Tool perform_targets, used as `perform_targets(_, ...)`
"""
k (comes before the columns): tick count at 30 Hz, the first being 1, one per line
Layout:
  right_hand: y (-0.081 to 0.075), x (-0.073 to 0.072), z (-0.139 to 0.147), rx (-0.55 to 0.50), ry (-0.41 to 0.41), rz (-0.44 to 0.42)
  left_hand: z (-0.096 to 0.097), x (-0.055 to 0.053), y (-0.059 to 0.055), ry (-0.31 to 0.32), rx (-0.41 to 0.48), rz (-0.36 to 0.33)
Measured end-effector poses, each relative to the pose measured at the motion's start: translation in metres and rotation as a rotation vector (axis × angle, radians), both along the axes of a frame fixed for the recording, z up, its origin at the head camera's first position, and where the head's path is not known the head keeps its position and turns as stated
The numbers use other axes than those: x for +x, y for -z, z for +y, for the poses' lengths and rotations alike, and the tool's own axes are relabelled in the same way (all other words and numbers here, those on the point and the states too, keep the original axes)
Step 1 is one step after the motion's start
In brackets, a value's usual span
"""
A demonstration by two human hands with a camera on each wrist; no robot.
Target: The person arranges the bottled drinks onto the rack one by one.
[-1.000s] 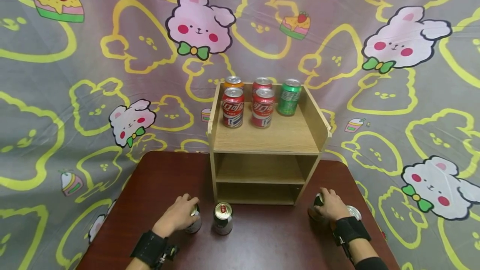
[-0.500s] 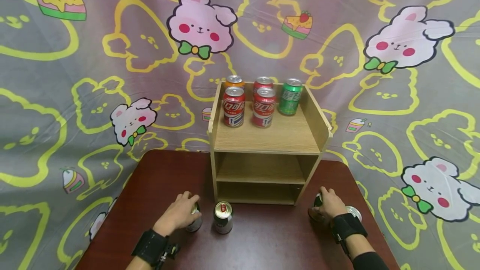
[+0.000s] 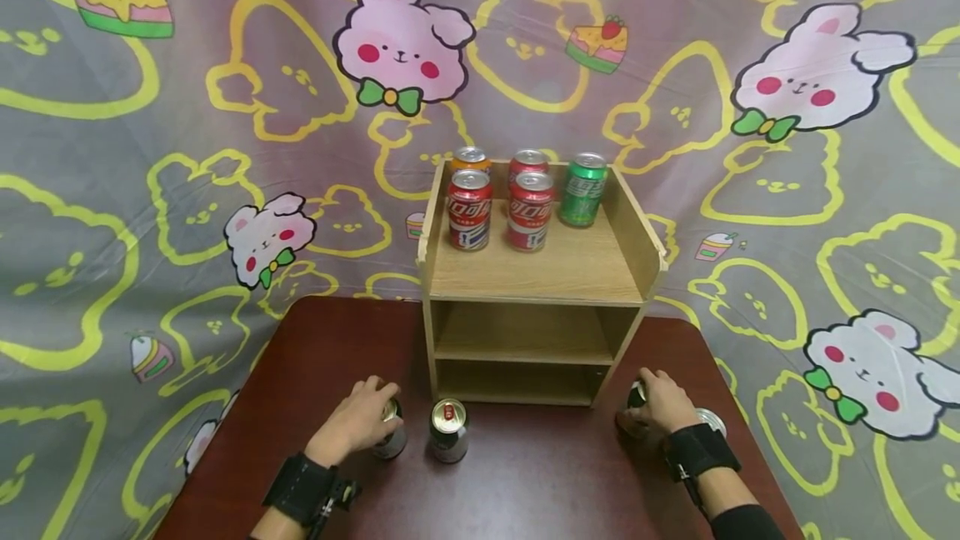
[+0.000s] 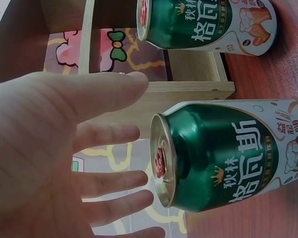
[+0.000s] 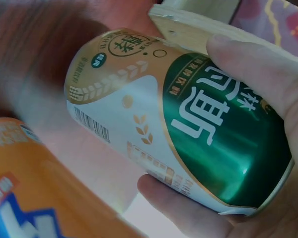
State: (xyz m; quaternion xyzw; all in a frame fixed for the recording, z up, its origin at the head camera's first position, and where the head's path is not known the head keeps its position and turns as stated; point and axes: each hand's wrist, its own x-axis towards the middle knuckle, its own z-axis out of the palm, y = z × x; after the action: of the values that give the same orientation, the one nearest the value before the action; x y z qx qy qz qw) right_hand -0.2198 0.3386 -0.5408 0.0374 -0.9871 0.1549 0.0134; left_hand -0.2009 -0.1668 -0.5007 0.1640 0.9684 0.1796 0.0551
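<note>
My left hand (image 3: 356,419) hovers at the top of a green-and-white drink can (image 4: 213,163) that stands upright on the table. In the left wrist view its thumb and fingers are spread and straight, with a gap between them and the can's gold lid. A second matching can (image 3: 448,433) stands just to the right of it. On the table's right side, my right hand (image 3: 663,407) grips another green, white and gold can (image 5: 139,114), thumb on one side and fingers on the other. An orange can (image 5: 35,188) stands close beside it, mostly behind the hand in the head view.
A wooden shelf unit (image 3: 525,282) stands at the back of the dark red table (image 3: 525,482). Its top holds several cans: red ones (image 3: 470,211), a green one (image 3: 583,190) and an orange one (image 3: 471,158). A patterned cloth (image 3: 300,107) hangs behind.
The head view has shifted slightly. My left hand has risen a little, and more of the can's lid shows past its fingers. The right hand keeps its grip, nearly still.
</note>
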Motion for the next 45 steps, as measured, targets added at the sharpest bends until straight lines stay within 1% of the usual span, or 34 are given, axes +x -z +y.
perform_targets(4,-0.011,0.005,-0.006,0.006,-0.027,0.013,0.000,0.001,-0.001,0.002,0.001,-0.010)
perform_targets(10,-0.031,0.014,-0.015,0.023,-0.062,0.025,0.000,-0.002,0.001,0.000,0.004,-0.015)
perform_targets(13,-0.044,0.020,-0.018,0.040,-0.091,0.032,0.000,-0.002,0.002,0.000,0.002,-0.019)
perform_targets(20,-0.080,0.032,-0.025,0.029,-0.141,-0.023,0.000,0.000,0.005,0.003,0.012,-0.035)
perform_targets(25,-0.101,0.038,-0.028,0.035,-0.172,0.006,-0.001,0.000,0.003,0.003,0.017,-0.021)
perform_targets(31,-0.125,0.044,-0.034,0.063,-0.242,0.054,-0.001,0.000,0.002,0.009,0.018,-0.018)
perform_targets(35,-0.145,0.048,-0.042,0.067,-0.288,0.062,-0.002,0.000,0.003,0.007,0.017,-0.022)
perform_targets(38,-0.158,0.051,-0.047,0.061,-0.312,0.068,-0.001,0.000,0.002,0.003,0.018,-0.021)
perform_targets(45,-0.181,0.051,-0.056,0.067,-0.381,0.090,0.000,0.000,0.003,0.014,0.007,-0.015)
